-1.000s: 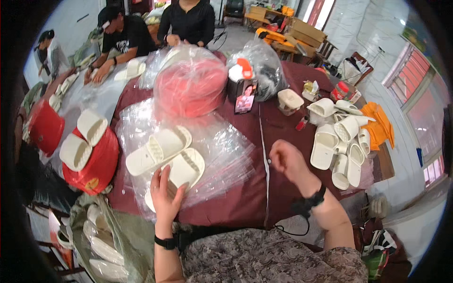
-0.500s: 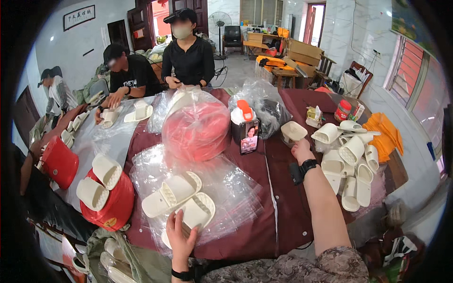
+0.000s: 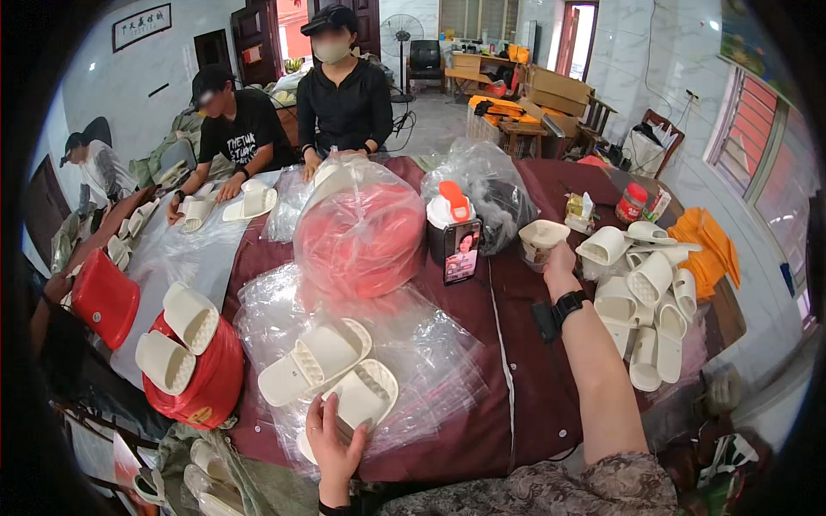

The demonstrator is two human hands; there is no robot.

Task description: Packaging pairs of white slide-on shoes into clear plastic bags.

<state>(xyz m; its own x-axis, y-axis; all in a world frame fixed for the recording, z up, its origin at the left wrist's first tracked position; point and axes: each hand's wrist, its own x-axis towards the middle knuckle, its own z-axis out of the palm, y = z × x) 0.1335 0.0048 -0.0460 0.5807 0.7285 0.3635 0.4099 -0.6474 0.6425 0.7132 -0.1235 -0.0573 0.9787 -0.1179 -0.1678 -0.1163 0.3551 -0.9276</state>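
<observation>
A pair of cream slippers [image 3: 317, 361] lies on a stack of clear plastic bags [image 3: 430, 378] in front of me. On the nearer slipper [image 3: 364, 397] rests my left hand [image 3: 336, 447], its fingers apart and touching the heel part and edge. My right arm stretches forward over the maroon cloth [image 3: 533, 361]. At its end, my right hand [image 3: 561, 261] has curled fingers against the side of a small clear tub with a cream top [image 3: 544, 236]. Part of those fingers is hidden. A phone [image 3: 461, 252] leans on a dark container with an orange-and-white lid, left of the tub.
A heap of cream slippers [image 3: 650, 292] lies right of my forearm, beside orange bags [image 3: 705, 249]. Bagged red bundles [image 3: 361, 236] stand ahead. Two slippers sit on a red bundle [image 3: 202, 391] at left. Co-workers stand and sit across the table.
My right hand has moved slightly forward, up against the small tub. The left hand stays on the nearer slipper. One seated co-worker's hand has lowered to the table.
</observation>
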